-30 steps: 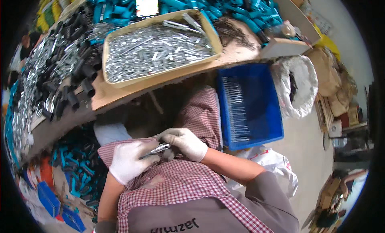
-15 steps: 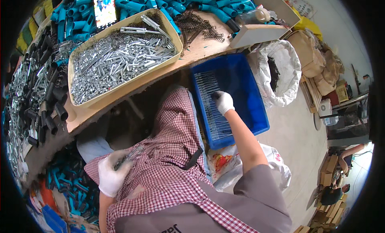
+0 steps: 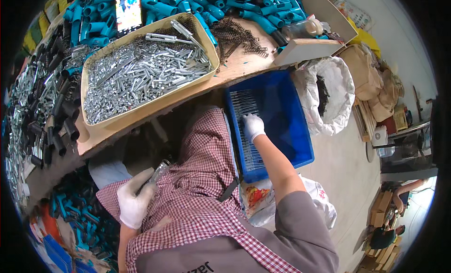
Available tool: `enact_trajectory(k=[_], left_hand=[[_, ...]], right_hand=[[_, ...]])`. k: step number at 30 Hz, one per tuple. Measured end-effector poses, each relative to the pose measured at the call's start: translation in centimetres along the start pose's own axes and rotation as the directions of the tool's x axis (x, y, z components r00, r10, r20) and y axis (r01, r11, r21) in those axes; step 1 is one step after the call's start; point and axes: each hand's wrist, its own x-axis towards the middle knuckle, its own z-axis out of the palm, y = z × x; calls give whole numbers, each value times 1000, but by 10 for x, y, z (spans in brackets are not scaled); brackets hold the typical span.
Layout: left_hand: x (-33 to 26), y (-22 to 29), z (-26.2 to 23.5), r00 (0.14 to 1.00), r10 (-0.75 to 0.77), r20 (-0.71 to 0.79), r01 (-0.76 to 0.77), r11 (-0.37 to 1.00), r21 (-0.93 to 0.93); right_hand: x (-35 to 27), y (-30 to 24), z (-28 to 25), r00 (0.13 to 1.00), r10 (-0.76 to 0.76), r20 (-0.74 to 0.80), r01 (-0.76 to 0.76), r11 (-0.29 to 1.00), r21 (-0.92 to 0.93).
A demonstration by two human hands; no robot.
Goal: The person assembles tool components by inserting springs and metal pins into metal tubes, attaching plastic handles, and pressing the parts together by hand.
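A tan tray (image 3: 96, 125) of loose silver metal parts sat on the wooden bench (image 3: 235, 68). Teal tubes (image 3: 221, 3) were heaped along its far edge, dark springs (image 3: 237, 35) beside them. A white sack (image 3: 340, 85) stood by its right end.

Both hands wear matt white knitted cloth gloves. The left hand (image 3: 134, 205) grips a shiny silver metal tube (image 3: 159, 171). The right hand (image 3: 253, 126) rests on thin, bright, probably steel pins (image 3: 248, 132) in a smooth, glossy blue plastic crate (image 3: 291, 118). The red-checked apron (image 3: 202, 188) looks like soft woven cloth.
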Motion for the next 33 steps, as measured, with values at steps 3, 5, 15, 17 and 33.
enact_trajectory(k=[3,5,15,17,33], left_hand=[[-1,1,-2,1000,-12,6,12,1000,-26],[-3,2,-5,1000,-12,1,12,1000,-8],[-14,-4,-33,999,-35,-2,34,997,-70],[-15,-6,-37,998,-8,64,9,1000,-17],[-51,2,-66,948,157,-278,-152,988,38]], right_hand=[[4,0,-1,997,18,73,-17,1000,-9],[9,2,-2,988,-12,154,19,999,-44],[-1,-3,-83,932,266,-246,-116,863,491],[-15,-27,-130,918,381,-108,-56,394,917],[-125,-286,-223,683,-675,279,-536,-203,820]])
